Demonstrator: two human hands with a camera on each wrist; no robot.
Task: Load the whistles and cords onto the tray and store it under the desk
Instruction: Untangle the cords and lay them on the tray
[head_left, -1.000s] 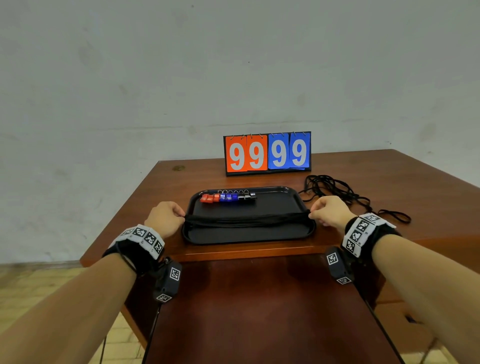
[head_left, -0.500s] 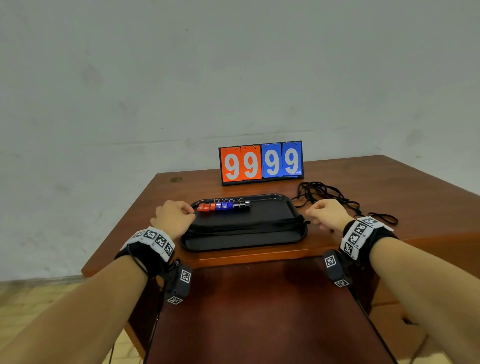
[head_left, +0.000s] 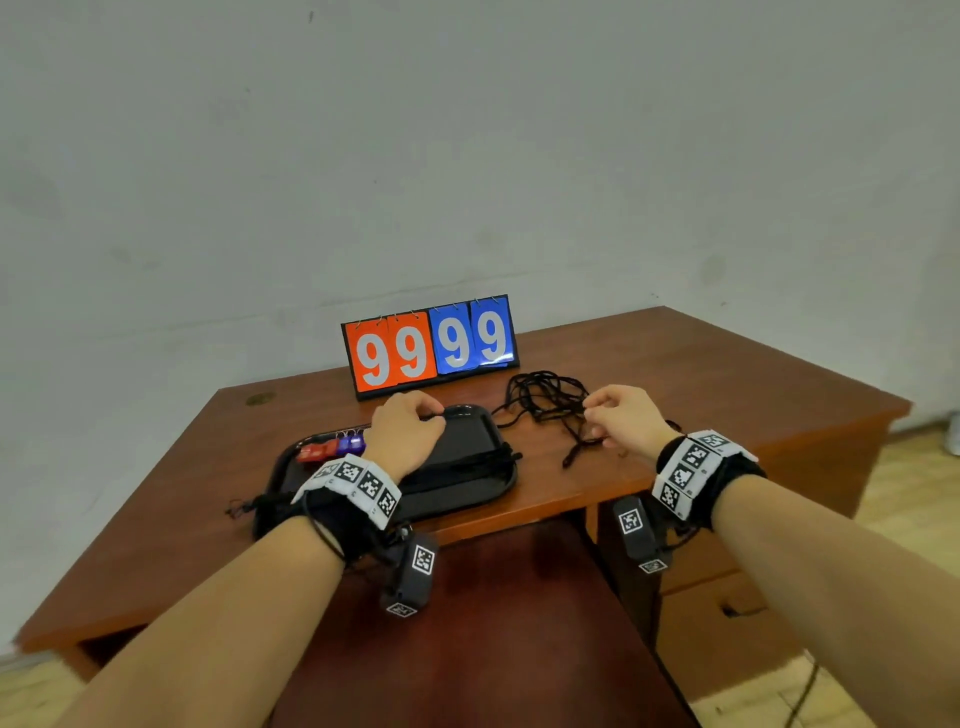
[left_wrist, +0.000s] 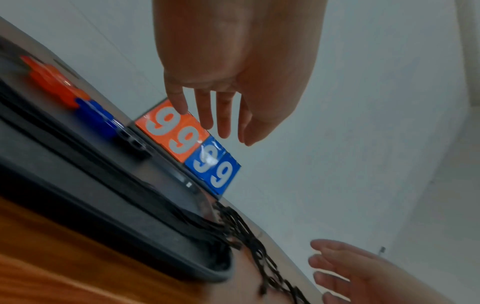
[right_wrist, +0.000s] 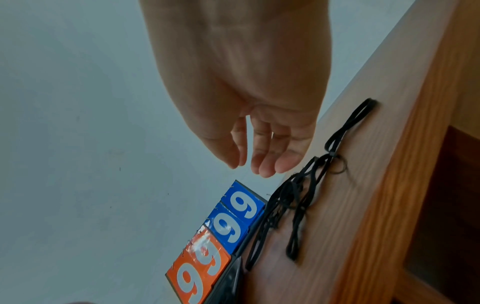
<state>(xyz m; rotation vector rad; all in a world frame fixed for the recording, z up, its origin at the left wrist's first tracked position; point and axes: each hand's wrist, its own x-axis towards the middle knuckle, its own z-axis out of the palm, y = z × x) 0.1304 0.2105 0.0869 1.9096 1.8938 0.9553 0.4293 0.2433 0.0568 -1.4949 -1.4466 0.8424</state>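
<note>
The black tray (head_left: 467, 488) sits on the brown surface (head_left: 727, 374), just in front of the scoreboard (head_left: 431, 345). The red and blue whistles (head_left: 332, 447) lie in a row at the back of the tray. Some black cords (head_left: 462, 462) lie across the tray. A messy pile of loose cords (head_left: 550, 402) lies on the surface, just to the right of the tray.

The left hand (head_left: 408, 434) floats over the tray. Its fingers (left_wrist: 205, 115) hang loose and a little apart, holding nothing. The right hand (head_left: 626, 418) floats over the loose cords. Its fingers (right_wrist: 265, 160) hang loose too, close together, and hold nothing.

The cords look soft, light and floppy, and they may tangle. It seems best to pinch one cord at each end and pull it straight. The whistles look small, hard and light. The tray looks stiff, so holding both short sides should keep it flat.
</note>
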